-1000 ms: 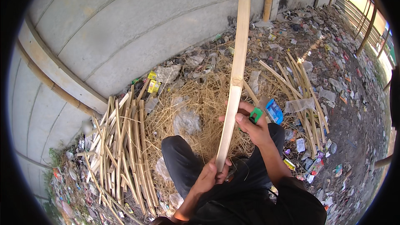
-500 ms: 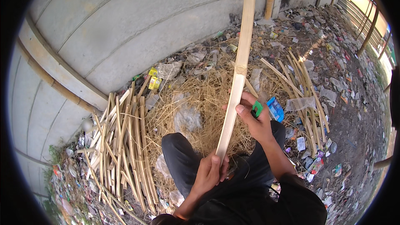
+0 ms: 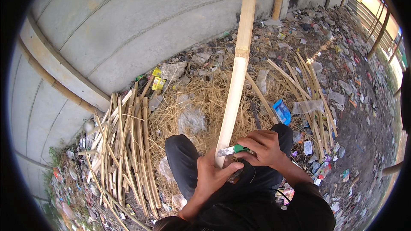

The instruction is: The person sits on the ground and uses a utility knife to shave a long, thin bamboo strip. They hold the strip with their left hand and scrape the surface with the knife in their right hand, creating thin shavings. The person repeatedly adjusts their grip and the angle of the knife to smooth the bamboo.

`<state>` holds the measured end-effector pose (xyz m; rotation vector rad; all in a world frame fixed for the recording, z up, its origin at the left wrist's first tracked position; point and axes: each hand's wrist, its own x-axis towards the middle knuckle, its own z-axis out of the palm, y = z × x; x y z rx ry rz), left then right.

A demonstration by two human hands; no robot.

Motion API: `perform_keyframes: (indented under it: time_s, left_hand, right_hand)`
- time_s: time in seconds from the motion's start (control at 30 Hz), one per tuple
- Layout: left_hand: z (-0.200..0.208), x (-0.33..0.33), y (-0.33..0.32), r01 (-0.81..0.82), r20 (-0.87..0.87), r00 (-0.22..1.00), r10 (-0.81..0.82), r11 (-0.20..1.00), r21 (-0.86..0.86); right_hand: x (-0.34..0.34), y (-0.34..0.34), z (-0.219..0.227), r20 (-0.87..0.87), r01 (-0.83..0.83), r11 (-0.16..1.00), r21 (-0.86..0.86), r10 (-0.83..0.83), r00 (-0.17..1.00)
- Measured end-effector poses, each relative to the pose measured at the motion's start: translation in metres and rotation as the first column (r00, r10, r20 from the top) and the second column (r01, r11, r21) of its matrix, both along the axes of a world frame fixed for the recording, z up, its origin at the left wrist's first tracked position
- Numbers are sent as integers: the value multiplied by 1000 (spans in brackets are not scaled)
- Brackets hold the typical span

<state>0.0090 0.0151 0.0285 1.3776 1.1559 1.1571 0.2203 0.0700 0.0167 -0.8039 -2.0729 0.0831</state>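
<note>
My left hand [image 3: 210, 176] closes around the lower end of the slat [image 3: 238, 72], fingers wrapped and pressed against the wood, thumb side up. The slat is a long pale bamboo strip; it rises from my grip, tilts slightly right, and runs out of the top of the view, with a node ridge visible about a third of the way down. My right hand [image 3: 264, 146] clamps the green handle of the knife [image 3: 231, 149], fingers curled tight over it. The blade points left and lies against the slat just above my left hand, touching the wood at its right edge. Both hands sit close together over my knees [image 3: 184, 154], which are covered in dark trousers. Beneath the slat lies a heap of shavings [image 3: 201, 102], dry and straw-coloured, spread across the ground in front of me. To my left, a stack of split strips [image 3: 124, 145] lies roughly parallel, pointing away from me toward the wall [image 3: 128, 30], a grey concrete surface with horizontal seams. To my right, a second, looser set of sticks [image 3: 308, 90] fans out over the dirt. A blue wrapper [image 3: 281, 111] lies just beside my right knee, and a yellow wrapper [image 3: 156, 78] rests near the wall's base. Mixed litter covers the ground farther right.
</note>
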Motion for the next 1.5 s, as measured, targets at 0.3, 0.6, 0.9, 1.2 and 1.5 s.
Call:
perform_keyframes:
  time_s: [0.3, 0.6, 0.9, 1.2, 1.5]
  left_hand:
    - [9, 4, -2, -85, -283, 953, 105, 993, 85]
    - [11, 7, -5, -96, -294, 949, 117, 992, 84]
    - [6, 2, -15, -67, -333, 939, 85, 996, 64]
    - [5, -4, -19, -46, -368, 928, 47, 999, 10]
    - [-6, -10, -34, -36, -363, 932, 17, 998, -46]
  right_hand:
    - [-2, -7, 7, 62, 51, 998, 20, -52, 997]
    - [0, -1, 9, 11, 101, 995, 24, -102, 995]
    - [20, 26, 18, -103, 205, 978, 20, -202, 974]
    - [32, 49, 20, -135, 259, 965, 32, -253, 958]
    - [44, 71, 22, -117, 324, 944, 54, -316, 941]
